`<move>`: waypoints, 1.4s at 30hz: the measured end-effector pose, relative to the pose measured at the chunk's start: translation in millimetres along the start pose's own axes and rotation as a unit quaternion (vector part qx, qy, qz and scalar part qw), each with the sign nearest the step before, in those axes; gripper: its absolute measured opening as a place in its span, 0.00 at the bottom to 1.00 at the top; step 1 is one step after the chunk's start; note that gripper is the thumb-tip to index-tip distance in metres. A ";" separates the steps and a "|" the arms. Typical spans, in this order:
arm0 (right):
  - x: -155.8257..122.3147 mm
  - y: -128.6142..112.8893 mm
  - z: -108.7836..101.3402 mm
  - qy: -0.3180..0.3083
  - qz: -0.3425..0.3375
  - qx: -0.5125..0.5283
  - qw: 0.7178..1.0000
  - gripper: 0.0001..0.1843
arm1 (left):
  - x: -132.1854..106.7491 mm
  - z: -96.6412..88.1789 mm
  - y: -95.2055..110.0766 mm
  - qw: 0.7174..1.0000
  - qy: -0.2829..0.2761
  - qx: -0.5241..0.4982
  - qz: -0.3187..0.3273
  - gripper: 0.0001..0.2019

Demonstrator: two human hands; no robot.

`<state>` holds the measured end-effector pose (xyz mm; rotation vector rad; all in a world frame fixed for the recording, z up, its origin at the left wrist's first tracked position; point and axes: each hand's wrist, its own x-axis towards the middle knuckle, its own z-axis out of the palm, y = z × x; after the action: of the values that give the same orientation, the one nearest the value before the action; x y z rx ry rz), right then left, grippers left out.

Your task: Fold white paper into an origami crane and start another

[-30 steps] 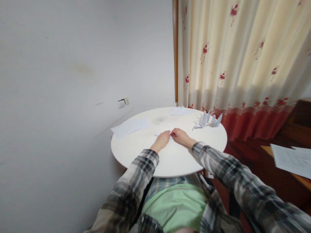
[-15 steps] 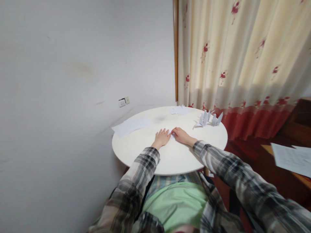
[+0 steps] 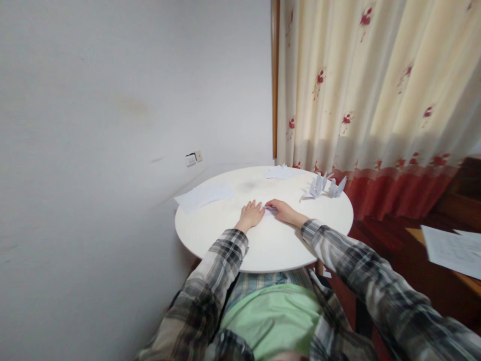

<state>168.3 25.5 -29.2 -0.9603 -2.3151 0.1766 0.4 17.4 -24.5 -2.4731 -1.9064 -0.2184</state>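
On the round white table (image 3: pixel 270 250), a small piece of folded white paper (image 3: pixel 269 211) lies between my two hands, mostly covered by them. My left hand (image 3: pixel 251 215) rests flat with its fingers spread, its fingertips at the paper's left side. From the right, my right hand (image 3: pixel 282 208) bends its fingers down and pinches the paper near its far edge. Folded paper cranes (image 3: pixel 317 185) stand at the table's right rear, close to the edge.
White paper sheets (image 3: pixel 205 194) lie at the table's left, and more paper pieces (image 3: pixel 280 172) at the back. The wall (image 3: pixel 112 200) borders the left side, with a socket (image 3: pixel 191 160). A curtain (image 3: pixel 338 100) hangs behind. Printed sheets (image 3: pixel 451 248) lie on a surface at right.
My right hand has lifted slightly, and more of the folded paper shows beneath it. My left hand keeps its place. The whole view has shifted a little.
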 end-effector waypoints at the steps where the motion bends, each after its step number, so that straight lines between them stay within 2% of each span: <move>1: -0.1 0.3 -1.4 0.020 0.019 0.005 1.000 0.24 | 0.6 0.4 -0.9 1.000 0.005 -0.003 0.001 0.26; 4: 0.7 0.2 -5.5 0.079 0.083 0.003 0.993 0.22 | 2.6 0.8 -4.0 1.000 0.016 -0.010 -0.004 0.25; 6: 1.4 -1.2 -7.3 0.087 0.103 -0.003 0.991 0.21 | 3.6 0.9 -5.7 1.000 0.019 -0.013 -0.008 0.24; 14: 1.3 -12.7 -5.0 -0.045 0.056 -0.014 0.997 0.19 | 3.3 1.1 -7.4 0.999 0.040 -0.001 -0.004 0.23; 19: 1.6 -16.2 -7.8 -0.052 0.050 -0.041 0.997 0.18 | 2.1 0.2 -7.9 0.996 0.088 0.009 -0.023 0.23; 24: 2.2 -16.4 -10.8 -0.034 0.069 -0.047 0.996 0.17 | -1.6 -5.5 -7.4 0.985 0.174 -0.012 0.004 0.21; 26: 2.5 -15.7 -10.9 -0.014 0.081 -0.035 0.996 0.18 | -2.5 -8.1 -7.2 0.982 0.187 -0.033 0.010 0.20; 32: 0.5 -13.9 -9.7 0.022 0.080 0.009 0.997 0.18 | 1.0 -6.7 -9.7 0.983 0.136 -0.119 0.009 0.15; 42: 1.3 -5.7 -4.8 0.003 0.070 -0.020 0.997 0.17 | 11.3 -0.4 -15.7 0.970 0.145 -0.184 0.071 0.04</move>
<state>167.0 21.7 -22.8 -1.1418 -2.2537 0.1844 -12.0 32.3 -24.1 -2.5913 -1.6863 -0.9524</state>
